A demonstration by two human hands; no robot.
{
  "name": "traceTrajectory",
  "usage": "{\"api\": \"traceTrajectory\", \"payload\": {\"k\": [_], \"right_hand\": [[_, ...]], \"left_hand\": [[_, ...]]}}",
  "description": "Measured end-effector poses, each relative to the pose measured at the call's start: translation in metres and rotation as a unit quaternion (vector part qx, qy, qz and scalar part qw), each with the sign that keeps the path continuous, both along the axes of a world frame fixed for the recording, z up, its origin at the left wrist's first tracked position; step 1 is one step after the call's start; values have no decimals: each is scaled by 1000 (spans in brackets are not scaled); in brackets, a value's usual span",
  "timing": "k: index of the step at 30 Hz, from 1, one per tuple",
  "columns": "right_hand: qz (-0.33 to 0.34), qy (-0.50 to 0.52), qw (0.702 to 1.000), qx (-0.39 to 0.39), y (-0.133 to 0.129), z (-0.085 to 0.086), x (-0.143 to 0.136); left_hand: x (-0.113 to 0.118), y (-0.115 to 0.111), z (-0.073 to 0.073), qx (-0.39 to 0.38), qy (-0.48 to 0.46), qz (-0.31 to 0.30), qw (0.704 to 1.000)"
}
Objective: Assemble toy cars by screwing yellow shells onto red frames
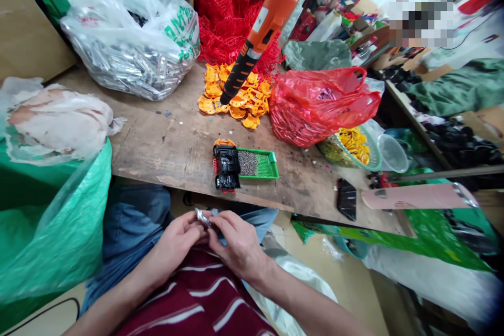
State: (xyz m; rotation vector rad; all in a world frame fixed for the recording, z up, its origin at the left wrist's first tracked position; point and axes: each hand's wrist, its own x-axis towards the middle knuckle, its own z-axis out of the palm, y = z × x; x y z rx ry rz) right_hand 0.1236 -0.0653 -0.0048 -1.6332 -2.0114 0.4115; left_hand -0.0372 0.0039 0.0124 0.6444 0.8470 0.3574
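Right now, both hands are working close together over the lap, just off the near edge of the tabletop (pixel 173 142). The left hand (pixel 178 241) is pinching a small silver part (pixel 202 217) in its fingertips, and the right hand (pixel 239 245) is closing on it from the 3 o'clock side, so each grip is clamping on that part. Its shiny surface is suggesting something smooth, light and fairly stiff, probably slippery and easily scratched; holding it by opposite edges, with light pressure, is looking safest. From the part, a black toy truck (pixel 227 167) is lying at 1 o'clock, touching a green basket (pixel 272 168) of screws (pixel 248 163) at 2 o'clock. Farther off, orange pieces (pixel 252 101) are lying at 1 o'clock beneath a screwdriver (pixel 260 31), while a clear bag (pixel 136 58) is holding more silver pieces at 11 o'clock.
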Motion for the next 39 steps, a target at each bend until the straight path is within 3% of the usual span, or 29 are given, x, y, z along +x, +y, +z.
{"api": "traceTrajectory", "payload": {"k": [3, 6, 9, 12, 15, 18, 22, 26, 30, 32, 35, 39], "right_hand": [[-32, 74, 997, 3, 4, 1, 1], [-103, 173, 977, -65, 8, 7, 0], [-156, 263, 932, -196, 11, 14, -2], [-187, 358, 860, -310, 12, 15, -2], [-189, 412, 816, -359, 12, 14, -1], [-183, 437, 803, -361, 11, 14, -1], [-187, 431, 814, -341, 8, 13, -7], [-208, 353, 866, -288, 6, 13, -14], [-184, 263, 924, -207, 5, 15, -17], [-177, 239, 939, -174, 5, 16, -18], [-194, 230, 938, -170, 4, 15, -21], [-241, 254, 910, -221, 4, 13, -24]], "left_hand": [[0, 1, -1, 17, 11, 10, 1000], [-1, 2, -6, 59, 34, 10, 998], [-2, 2, -9, 121, 71, 8, 990], [-4, 3, -8, 166, 104, 10, 981], [-6, 3, -5, 175, 126, 1, 976], [-7, 4, -5, 175, 143, -1, 974], [-8, 4, -6, 175, 165, 7, 971], [-8, 4, -5, 176, 175, 13, 969], [-9, 3, -4, 183, 184, 0, 966], [-10, 2, -4, 189, 183, -6, 965], [-11, 1, -6, 205, 179, -11, 962], [-11, -2, -9, 212, 176, -15, 961]]}}
